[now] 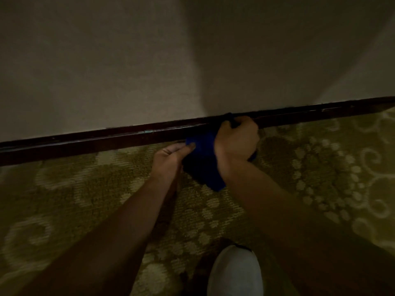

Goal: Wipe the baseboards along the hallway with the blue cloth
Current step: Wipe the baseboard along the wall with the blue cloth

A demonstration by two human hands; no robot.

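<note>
A dark wooden baseboard [106, 137] runs across the view where the beige wall meets the carpet, rising toward the right. The blue cloth [203, 159] hangs against it in the middle and trails down onto the carpet. My right hand [237, 135] is closed on the cloth's upper part and presses it on the top edge of the baseboard. Just left of it and lower, my left hand [171, 154] pinches the cloth's left edge between thumb and fingers. Part of the cloth is hidden under my right wrist.
A plain beige wall [128, 60] fills the upper half. Olive patterned carpet [320, 178] covers the floor. A white shoe toe [235, 272] shows at the bottom, close under my right forearm. The light is dim.
</note>
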